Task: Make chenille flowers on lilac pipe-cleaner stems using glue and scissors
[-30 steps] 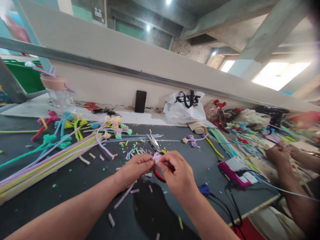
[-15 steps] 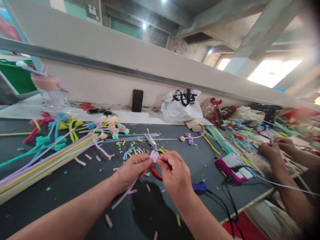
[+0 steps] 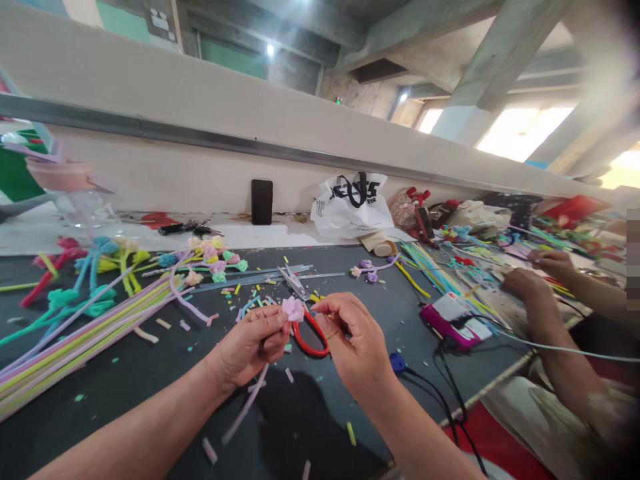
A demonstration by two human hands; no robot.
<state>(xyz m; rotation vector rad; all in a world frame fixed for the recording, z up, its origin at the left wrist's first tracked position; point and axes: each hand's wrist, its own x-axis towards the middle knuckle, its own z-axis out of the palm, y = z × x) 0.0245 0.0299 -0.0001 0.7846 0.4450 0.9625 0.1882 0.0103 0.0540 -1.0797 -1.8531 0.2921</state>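
Note:
My left hand (image 3: 257,337) pinches a small pale purple flower (image 3: 293,310) made of fuzzy stem, and a pale purple stem (image 3: 245,413) hangs below that hand. My right hand (image 3: 350,327) is just right of the flower, apart from it, with thumb and forefinger close together; whether anything small is between them cannot be made out. Behind and between the hands, scissors with red and yellow handles (image 3: 311,339) lie on the dark table, blades partly spread. Short cut bits of stem are scattered round them.
Long pastel stems (image 3: 100,327) and coloured flowers (image 3: 97,293) lie at the left. A phone (image 3: 262,202) leans on the partition beside a white bag (image 3: 353,207). At the right are a purple-and-white power strip (image 3: 457,323), cables, a blue plug-like piece (image 3: 398,363) and another person's hands (image 3: 535,287).
My right hand has come away from the flower, which my left hand still holds. More of the red scissor handle shows. The whole view has shifted slightly.

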